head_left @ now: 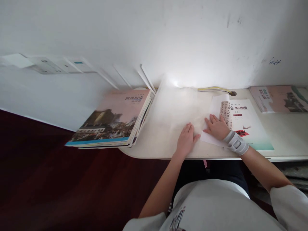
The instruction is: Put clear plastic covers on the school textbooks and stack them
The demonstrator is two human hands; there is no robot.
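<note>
A thin, translucent white sheet of paper [175, 109] lies spread on the white desk [286, 131]. My left hand [186, 139] rests flat on its near right part, fingers stretched out. My right hand [216, 126], with a grey wrist brace [235, 142], lies flat with fingers spread on a white folded sheet with a strip of calligraphy [222, 110]. That sheet lies over a white and green workbook [247, 123]. Neither hand grips anything.
A stack of textbooks [113, 122] overhangs the desk's left end. Another book [279, 98] lies at the far right by the wall. A yellowish cable [213, 89] runs along the desk's back edge to a hole. Dark red floor lies to the left.
</note>
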